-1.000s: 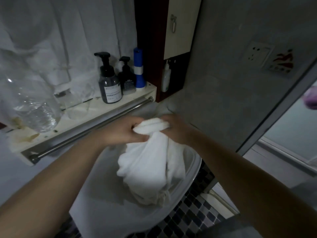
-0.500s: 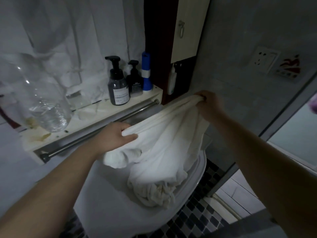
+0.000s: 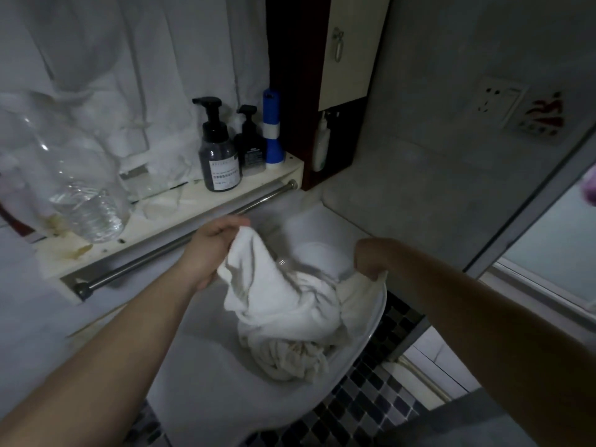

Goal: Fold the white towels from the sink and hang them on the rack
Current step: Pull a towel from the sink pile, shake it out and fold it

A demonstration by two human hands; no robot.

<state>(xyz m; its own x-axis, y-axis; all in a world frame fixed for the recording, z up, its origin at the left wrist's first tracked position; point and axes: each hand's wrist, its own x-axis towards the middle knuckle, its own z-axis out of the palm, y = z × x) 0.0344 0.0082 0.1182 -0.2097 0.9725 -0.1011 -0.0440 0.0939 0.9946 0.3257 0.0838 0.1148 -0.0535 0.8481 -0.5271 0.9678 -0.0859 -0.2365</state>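
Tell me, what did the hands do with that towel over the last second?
The right hand, which had pulled the white towel up and out, dropped to the sink rim, fingers gripping cloth there; the towel sagged back into the basin. The left hand still grips its corner by the rack. The pump bottles stayed put.

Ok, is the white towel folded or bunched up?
Bunched up: the towel hangs crumpled into the sink, left hand and right hand gripping its edges.

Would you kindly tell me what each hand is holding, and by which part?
The left hand grips the white towel by a raised upper corner; the right hand grips an edge of it, low near the rim of the sink.
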